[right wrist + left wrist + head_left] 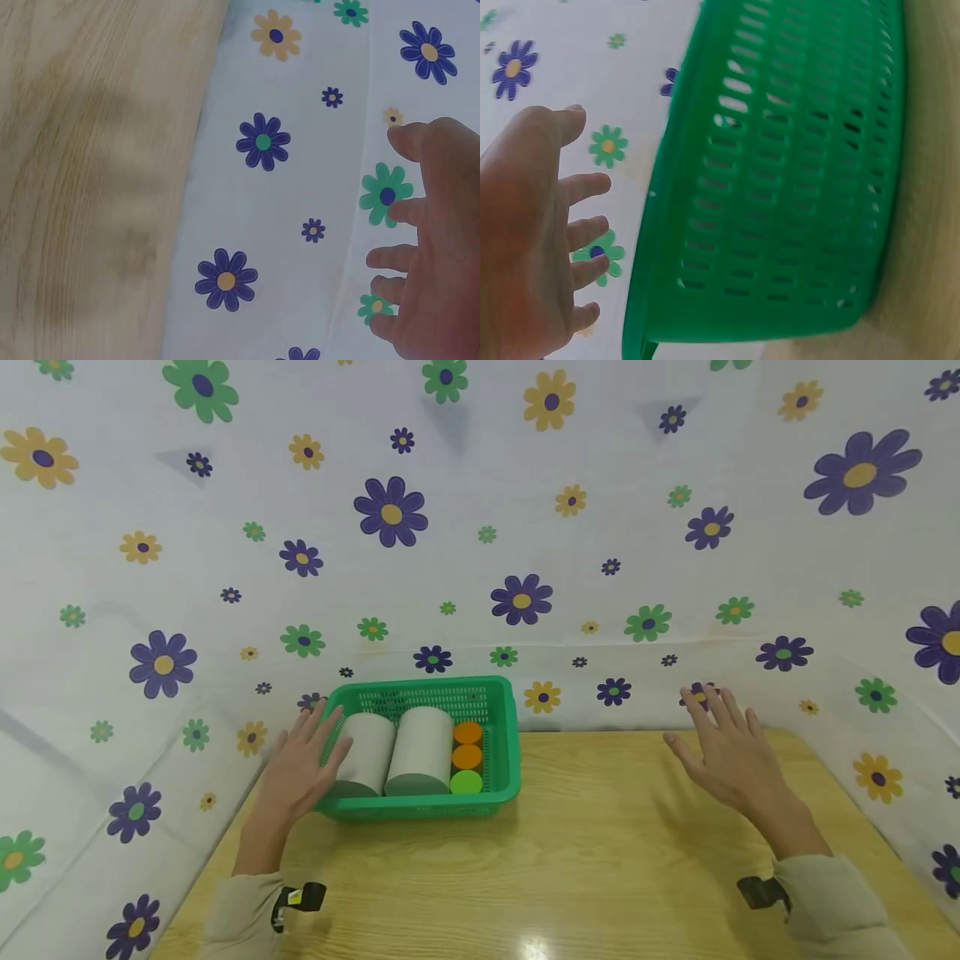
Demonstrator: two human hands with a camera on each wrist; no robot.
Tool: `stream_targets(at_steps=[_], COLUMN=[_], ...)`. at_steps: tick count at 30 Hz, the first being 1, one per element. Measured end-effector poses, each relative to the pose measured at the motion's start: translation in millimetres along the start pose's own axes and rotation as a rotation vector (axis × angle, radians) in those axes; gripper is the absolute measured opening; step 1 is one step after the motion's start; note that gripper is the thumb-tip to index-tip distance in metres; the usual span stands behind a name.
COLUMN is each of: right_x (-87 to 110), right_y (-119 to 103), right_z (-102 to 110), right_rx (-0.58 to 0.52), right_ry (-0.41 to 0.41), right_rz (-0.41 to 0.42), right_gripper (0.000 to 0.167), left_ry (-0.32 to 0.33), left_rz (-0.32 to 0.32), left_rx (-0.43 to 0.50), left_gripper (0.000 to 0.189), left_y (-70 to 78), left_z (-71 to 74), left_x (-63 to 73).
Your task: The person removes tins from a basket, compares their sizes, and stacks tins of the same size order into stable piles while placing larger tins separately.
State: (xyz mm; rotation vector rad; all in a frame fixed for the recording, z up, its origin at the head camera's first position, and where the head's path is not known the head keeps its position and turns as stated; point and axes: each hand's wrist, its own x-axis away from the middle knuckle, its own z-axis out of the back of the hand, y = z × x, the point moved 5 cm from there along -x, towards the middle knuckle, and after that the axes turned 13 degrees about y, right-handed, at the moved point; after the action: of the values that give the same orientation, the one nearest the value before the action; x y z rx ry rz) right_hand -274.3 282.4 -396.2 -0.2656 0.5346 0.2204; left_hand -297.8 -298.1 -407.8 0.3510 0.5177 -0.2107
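Observation:
A green plastic basket with slotted walls stands at the back left of the table. Two white cylinders lie side by side in it. Along its right side is a short row of round-topped pieces, two orange and one lime green. My left hand, fingers spread, hovers by the basket's left rim and overlaps it in the head view. In the left wrist view, a gap separates the fingertips from the basket wall. Over the table's right part, my right hand is held up with fingers extended, holding nothing.
The wooden table meets a white cloth backdrop printed with purple, green and yellow flowers at its back and sides. A small black camera is strapped on each wrist, the left one and the right one.

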Motion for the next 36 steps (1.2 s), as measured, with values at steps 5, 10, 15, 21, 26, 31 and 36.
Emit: stream_targets(at_steps=[5, 10, 15, 21, 26, 31, 36], right_x=[-0.4, 3.5, 7.2, -0.4, -8.4, -12.7, -19.3], right_y=[-7.5, -11.0, -18.3, -38.5, -53.9, -70.1, -88.5], right_z=[0.9, -0.2, -3.6, -8.6, -18.4, -23.4, -29.7], right_rx=[-0.028, -0.082, -0.150, -0.281, -0.387, -0.497, -0.554], right_ry=[0.020, 0.064, 0.118, 0.133, 0.124, 0.152, 0.167], right_rz=[-0.003, -0.013, -0.013, -0.051, -0.091, -0.108, -0.101], right_gripper=[0.076, 0.075, 0.073, 0.072, 0.071, 0.069, 0.067], left_ry=[0.118, 0.228, 0.251, 0.300, 0.283, 0.214, 0.196], left_rz=[-0.034, -0.065, -0.027, 0.040, 0.039, 0.005, -0.053], left_rx=[0.057, 0.168, 0.256, 0.425, 0.433, 0.399, 0.379], left_gripper=[0.061, 0.054, 0.048, 0.041, 0.032, 0.027, 0.025], left_y=[11.7, 22.5, 24.9, 22.2, 24.1, 29.5, 35.2], left_z=[8.9, 6.2, -5.2, -8.8, -5.6, -5.0, -5.2], left_x=[10.1, 22.4, 38.7, 48.8, 52.4, 55.3, 57.3])
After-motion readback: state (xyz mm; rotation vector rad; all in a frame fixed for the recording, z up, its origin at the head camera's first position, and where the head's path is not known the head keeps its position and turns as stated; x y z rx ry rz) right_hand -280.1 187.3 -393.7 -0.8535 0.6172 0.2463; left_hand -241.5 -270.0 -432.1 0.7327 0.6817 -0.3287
